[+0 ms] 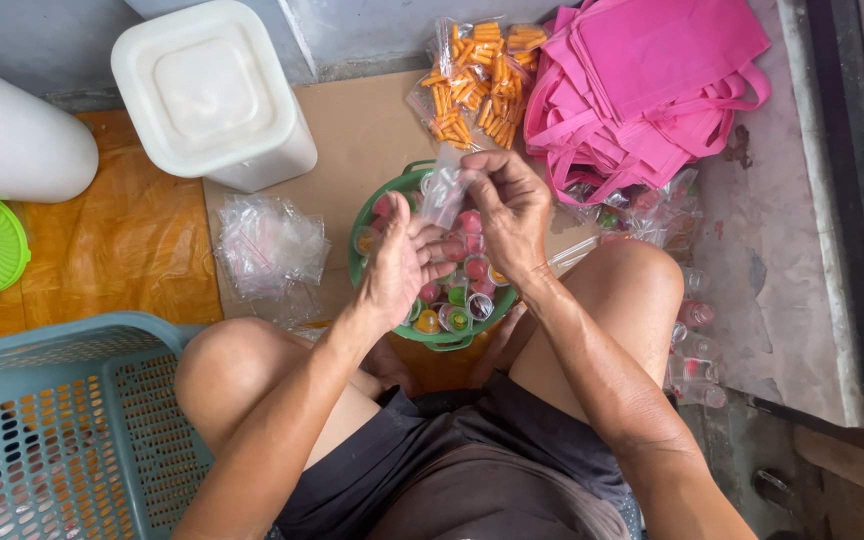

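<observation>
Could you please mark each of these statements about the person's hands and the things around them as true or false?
1. The right hand pinches a small clear plastic bag. True.
2. The green basin holds only orange snacks. False: it holds small jelly cups in pink, green and orange.
3. The pink cloth bags lie to the person's right. True.
4. The left hand rests on the blue basket. False: it is above the basin.
5. The white lidded tub is open. False: its lid is on.
</observation>
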